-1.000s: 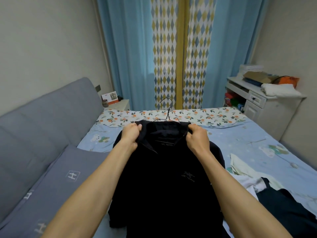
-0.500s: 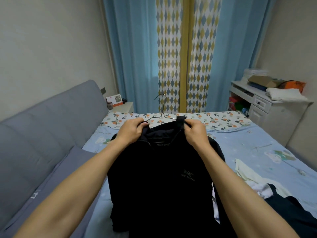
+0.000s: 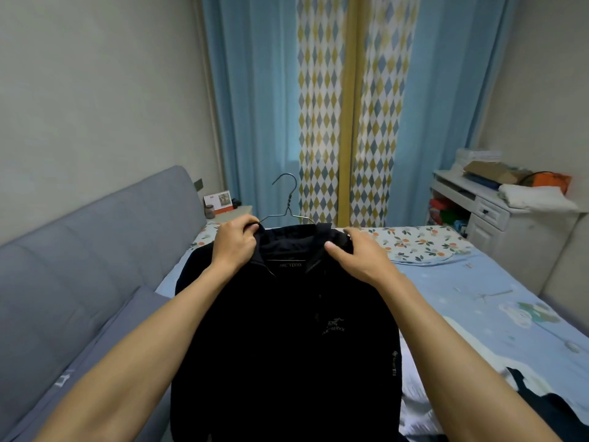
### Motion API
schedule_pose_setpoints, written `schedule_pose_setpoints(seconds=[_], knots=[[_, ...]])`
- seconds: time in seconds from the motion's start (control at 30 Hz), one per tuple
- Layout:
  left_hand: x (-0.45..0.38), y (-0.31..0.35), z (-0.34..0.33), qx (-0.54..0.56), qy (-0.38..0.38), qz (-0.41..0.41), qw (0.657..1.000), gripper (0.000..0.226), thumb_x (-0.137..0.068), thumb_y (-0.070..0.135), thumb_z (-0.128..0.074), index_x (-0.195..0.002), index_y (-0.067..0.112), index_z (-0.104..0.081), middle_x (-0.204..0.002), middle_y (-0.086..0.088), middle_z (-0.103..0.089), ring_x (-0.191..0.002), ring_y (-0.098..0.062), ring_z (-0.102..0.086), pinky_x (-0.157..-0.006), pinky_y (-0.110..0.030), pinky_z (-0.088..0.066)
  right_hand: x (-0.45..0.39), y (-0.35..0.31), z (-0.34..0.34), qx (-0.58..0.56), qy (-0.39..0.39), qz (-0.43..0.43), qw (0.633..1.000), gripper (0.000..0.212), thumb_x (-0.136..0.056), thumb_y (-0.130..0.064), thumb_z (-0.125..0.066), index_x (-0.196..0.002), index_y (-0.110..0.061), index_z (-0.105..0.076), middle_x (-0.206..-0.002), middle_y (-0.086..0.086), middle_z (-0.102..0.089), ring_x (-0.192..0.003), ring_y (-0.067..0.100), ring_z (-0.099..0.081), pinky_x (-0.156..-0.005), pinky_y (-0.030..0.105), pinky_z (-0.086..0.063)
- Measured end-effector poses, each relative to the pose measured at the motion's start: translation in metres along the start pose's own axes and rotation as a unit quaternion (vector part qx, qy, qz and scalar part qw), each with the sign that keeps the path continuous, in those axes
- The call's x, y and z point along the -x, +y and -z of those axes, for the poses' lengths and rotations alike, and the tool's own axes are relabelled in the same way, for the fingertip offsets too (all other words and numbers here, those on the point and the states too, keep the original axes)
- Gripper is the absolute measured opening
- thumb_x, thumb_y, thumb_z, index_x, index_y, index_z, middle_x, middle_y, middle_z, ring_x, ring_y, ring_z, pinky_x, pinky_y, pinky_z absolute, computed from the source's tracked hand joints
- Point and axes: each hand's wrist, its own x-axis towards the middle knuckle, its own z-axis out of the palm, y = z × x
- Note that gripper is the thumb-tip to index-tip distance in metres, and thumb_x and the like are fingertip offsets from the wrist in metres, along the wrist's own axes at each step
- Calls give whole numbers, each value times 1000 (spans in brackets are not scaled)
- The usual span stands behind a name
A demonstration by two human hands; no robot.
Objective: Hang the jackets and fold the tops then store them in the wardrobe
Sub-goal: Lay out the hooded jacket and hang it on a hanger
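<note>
A black jacket [image 3: 280,339] hangs in front of me over the bed, its collar on a thin wire hanger [image 3: 288,202] whose hook sticks up above the collar. My left hand [image 3: 234,244] grips the left side of the collar together with the hanger's wire arm. My right hand [image 3: 360,253] lies on the right shoulder of the jacket, thumb out and fingers over the fabric; its fingertips are hidden behind the cloth. More clothes, a dark garment [image 3: 541,406] and white cloth, lie at the lower right on the bed.
A bed with a light blue sheet [image 3: 471,301] fills the right side, a floral pillow [image 3: 414,244] at its far end. A grey sofa [image 3: 79,266] runs along the left wall. A white desk [image 3: 487,212] with boxes and folded cloth stands at the right. Blue curtains hang behind.
The jacket and hanger have risen, and the hook now stands higher and tilts left. My right hand has slid from pinching the collar onto the right shoulder. My view has tilted upward.
</note>
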Motion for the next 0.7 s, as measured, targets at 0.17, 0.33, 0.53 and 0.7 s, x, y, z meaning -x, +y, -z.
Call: schedule_pose_setpoints(seconds=[0.17, 0.33, 0.53, 0.7], knots=[[-1, 16, -6, 4, 23, 13, 1000, 13, -94, 6, -57, -93, 6, -70, -93, -8, -72, -89, -26, -62, -74, -31, -43, -1, -8, -14, 60, 81, 41, 994, 34, -102, -46, -42, -89, -14, -38, -86, 3, -46, -83, 28, -49, -73, 42, -38], [2, 14, -10, -2, 31, 29, 999, 14, -96, 6, -54, -95, 7, -68, -93, -7, -70, -87, -25, -61, -75, -34, -45, -3, 4, -10, 22, 144, 46, 988, 33, -104, -40, -38, -87, -11, -41, -84, 8, -51, -80, 31, -49, -70, 40, -34], [11, 10, -22, 14, 21, 74, 997, 15, -95, 7, -55, -95, 9, -70, -93, -6, -71, -89, -25, -62, -76, -33, -46, 4, 24, -14, 61, 115, -11, 991, 37, -105, -45, -29, -99, -15, -50, -101, 9, -61, -97, 33, -54, -81, 43, -34], [13, 10, -23, 24, 15, 91, 995, 15, -95, 8, -55, -93, 10, -69, -91, -2, -69, -89, -23, -61, -76, -30, -43, 17, 31, -15, 1, 136, -13, 991, 45, -103, -50, -30, -90, -11, -48, -88, 7, -57, -87, 30, -51, -76, 41, -34]])
